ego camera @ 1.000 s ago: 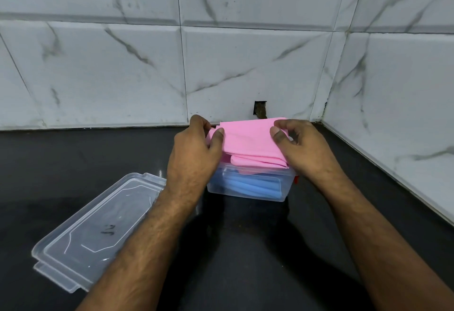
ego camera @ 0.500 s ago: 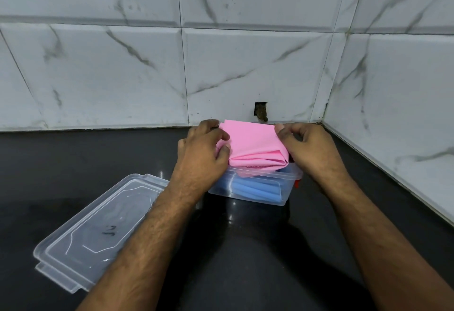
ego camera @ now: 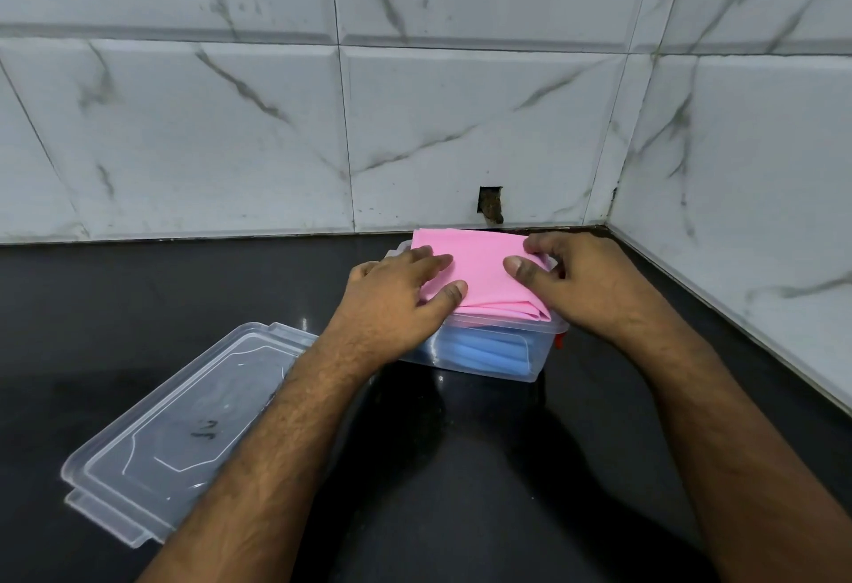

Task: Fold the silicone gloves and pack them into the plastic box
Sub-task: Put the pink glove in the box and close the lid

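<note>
both hands press the folded pink glove (ego camera: 479, 266) into the plastic box (ego camera: 530, 352).

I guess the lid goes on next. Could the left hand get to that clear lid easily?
Probably yes. The clear lid lies uncovered on the black counter, just beside the left forearm, with nothing on it. The left hand would first have to let go of the pink glove.

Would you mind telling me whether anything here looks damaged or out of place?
Yes. The white marble-look wall tile has a small rough hole broken through just above the black counter, behind the clear plastic box. Also, the folded pink silicone glove bulges above the box rim over the blue glove, so it is not seated yet.
</note>
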Demonstrator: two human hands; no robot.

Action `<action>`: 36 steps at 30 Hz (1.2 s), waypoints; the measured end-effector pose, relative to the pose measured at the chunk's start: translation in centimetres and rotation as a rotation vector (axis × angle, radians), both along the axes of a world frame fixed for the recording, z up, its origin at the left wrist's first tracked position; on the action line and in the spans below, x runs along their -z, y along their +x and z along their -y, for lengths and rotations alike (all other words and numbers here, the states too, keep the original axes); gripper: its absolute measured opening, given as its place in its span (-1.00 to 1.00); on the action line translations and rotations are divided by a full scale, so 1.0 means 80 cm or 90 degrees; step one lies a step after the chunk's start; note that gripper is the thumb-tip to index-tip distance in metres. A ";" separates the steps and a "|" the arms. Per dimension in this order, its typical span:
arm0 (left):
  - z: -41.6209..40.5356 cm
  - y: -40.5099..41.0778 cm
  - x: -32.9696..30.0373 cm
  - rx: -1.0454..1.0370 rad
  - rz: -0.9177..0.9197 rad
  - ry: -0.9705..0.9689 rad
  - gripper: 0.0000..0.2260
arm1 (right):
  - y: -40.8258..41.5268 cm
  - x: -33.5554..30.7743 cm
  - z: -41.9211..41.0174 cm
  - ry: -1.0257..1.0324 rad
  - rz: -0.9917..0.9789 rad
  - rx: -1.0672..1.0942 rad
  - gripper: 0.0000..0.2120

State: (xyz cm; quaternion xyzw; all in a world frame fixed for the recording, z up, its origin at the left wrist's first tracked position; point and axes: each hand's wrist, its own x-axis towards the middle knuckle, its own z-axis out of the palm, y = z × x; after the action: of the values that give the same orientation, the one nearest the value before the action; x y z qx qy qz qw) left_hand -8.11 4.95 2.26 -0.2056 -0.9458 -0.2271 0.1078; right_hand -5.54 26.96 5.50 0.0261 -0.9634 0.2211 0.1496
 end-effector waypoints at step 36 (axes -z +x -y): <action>0.009 0.012 -0.026 -0.047 0.072 0.059 -0.24 | 0.003 0.000 -0.011 0.200 0.151 -0.039 0.00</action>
State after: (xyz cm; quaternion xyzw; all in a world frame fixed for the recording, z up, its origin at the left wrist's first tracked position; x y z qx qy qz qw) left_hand -7.16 4.24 4.31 -0.1522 -0.9458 -0.2776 0.0722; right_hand -5.30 27.81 5.52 0.0521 -0.9956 0.0742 0.0226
